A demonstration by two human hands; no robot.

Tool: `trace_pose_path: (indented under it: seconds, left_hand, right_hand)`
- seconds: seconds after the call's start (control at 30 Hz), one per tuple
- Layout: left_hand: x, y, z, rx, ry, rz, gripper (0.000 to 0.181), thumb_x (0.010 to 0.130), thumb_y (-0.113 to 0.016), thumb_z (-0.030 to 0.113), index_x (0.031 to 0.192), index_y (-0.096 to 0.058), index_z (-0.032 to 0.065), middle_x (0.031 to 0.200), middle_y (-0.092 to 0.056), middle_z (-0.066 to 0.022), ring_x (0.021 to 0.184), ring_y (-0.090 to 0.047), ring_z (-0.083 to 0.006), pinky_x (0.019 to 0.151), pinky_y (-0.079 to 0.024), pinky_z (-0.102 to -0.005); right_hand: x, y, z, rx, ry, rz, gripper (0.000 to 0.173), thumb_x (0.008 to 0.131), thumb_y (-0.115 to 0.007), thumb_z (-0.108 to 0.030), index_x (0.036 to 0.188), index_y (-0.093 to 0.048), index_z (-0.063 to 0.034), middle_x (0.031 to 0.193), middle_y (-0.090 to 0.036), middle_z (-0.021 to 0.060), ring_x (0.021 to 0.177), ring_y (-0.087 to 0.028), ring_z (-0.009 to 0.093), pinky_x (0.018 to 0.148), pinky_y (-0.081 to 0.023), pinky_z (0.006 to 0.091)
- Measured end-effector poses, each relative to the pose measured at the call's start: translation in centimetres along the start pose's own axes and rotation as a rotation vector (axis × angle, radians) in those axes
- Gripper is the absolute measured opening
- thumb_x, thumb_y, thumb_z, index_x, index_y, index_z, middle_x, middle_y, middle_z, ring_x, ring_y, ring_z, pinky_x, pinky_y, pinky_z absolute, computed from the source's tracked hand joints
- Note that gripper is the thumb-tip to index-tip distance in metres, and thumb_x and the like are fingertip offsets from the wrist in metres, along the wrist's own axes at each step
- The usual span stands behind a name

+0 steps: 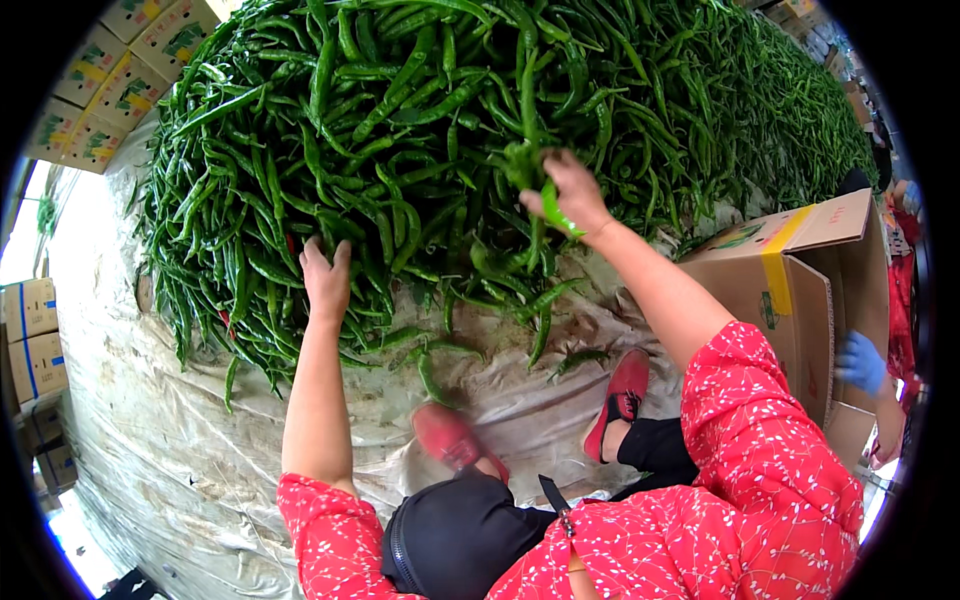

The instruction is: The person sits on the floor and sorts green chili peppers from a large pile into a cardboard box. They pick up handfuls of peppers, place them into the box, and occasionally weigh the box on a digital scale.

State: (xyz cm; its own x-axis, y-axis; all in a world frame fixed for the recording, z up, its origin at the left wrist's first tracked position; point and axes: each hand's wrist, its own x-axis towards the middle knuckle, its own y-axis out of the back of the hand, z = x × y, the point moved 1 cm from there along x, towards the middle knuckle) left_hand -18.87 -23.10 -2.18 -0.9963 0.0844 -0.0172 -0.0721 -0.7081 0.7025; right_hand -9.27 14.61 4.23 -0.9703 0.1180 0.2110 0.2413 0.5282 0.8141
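A large heap of long green chili peppers (405,150) lies before me. My left hand (327,281) reaches into the near left side of the heap; its fingertips are hidden among the peppers, so its grip is unclear. A red pepper (290,244) shows just beside those fingers. Farther right, my right hand (576,193) is blurred above the heap's near edge, closed around a bright green chili pepper (555,208). More blurred green peppers are at its fingertips. A few loose peppers (431,375) lie on the pale sheet (225,450) close to my shoes.
An open cardboard box (742,292) stands at the right. Past it is another person's blue-gloved hand (861,363). Printed cartons (112,90) are stacked at the upper left, and strapped cartons (34,345) at the far left. My red shoes (450,435) are on the sheet.
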Motion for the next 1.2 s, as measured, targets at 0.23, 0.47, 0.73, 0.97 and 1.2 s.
trace_pose_path:
  seconds: [0.23,0.47,0.73,0.97,1.2]
  left_hand:
    - [-0.2,-4.1,3.1,-0.352,0.236,-0.154,0.114,0.067,-0.080,0.052,0.147,-0.018,-0.0016,0.142,-0.035,-0.0272,0.127,-0.039,-0.0419,0.106,-0.033,-0.0428]
    - [0.9,-7.1,1.7,-0.029,0.061,-0.079,0.122,0.058,-0.087,0.045,0.147,-0.014,0.0057,0.138,-0.037,-0.0307,0.123,-0.043,-0.0442,0.099,-0.040,-0.0470]
    - [-0.9,-9.6,4.9,-0.753,0.236,-0.361,0.095,0.076,-0.080,0.016,0.147,-0.018,0.0057,0.131,-0.050,-0.0129,0.117,-0.050,-0.0220,0.100,-0.040,-0.0338]
    - [-3.3,-12.1,0.3,-0.752,0.174,-0.209,0.105,0.070,-0.085,0.017,0.146,-0.014,0.0036,0.131,-0.049,-0.0155,0.115,-0.051,-0.0240,0.099,-0.041,-0.0355]
    - [-3.0,-11.0,7.2,-0.819,0.427,-0.479,0.087,0.078,-0.079,0.016,0.145,-0.024,0.0091,0.128,-0.054,-0.0074,0.117,-0.050,-0.0188,0.102,-0.037,-0.0347]
  right_hand:
    - [4.2,-3.2,2.9,-0.065,-0.452,-0.142,0.094,0.068,-0.080,-0.041,0.138,-0.026,-0.0098,0.140,-0.026,0.0262,0.110,-0.052,0.047,0.089,-0.050,0.0471]
    - [0.0,-8.7,-0.4,0.046,-0.235,-0.067,0.102,0.067,-0.079,-0.045,0.143,-0.019,-0.0147,0.138,-0.034,0.0242,0.109,-0.054,0.046,0.086,-0.050,0.0510]
    - [1.5,-10.8,3.5,0.330,-0.331,-0.053,0.091,0.066,-0.082,-0.045,0.135,-0.038,-0.0047,0.128,-0.049,0.0224,0.119,-0.050,0.038,0.099,-0.042,0.0436]
    - [-2.9,-9.5,-0.7,0.236,-0.294,-0.260,0.098,0.067,-0.083,-0.040,0.140,-0.029,-0.0033,0.136,-0.038,0.0212,0.124,-0.043,0.037,0.106,-0.037,0.0410]
    - [0.1,-11.5,4.0,0.235,-0.338,-0.055,0.102,0.062,-0.083,-0.050,0.142,-0.033,-0.0108,0.145,-0.029,0.0216,0.138,-0.018,0.040,0.114,-0.024,0.0465]
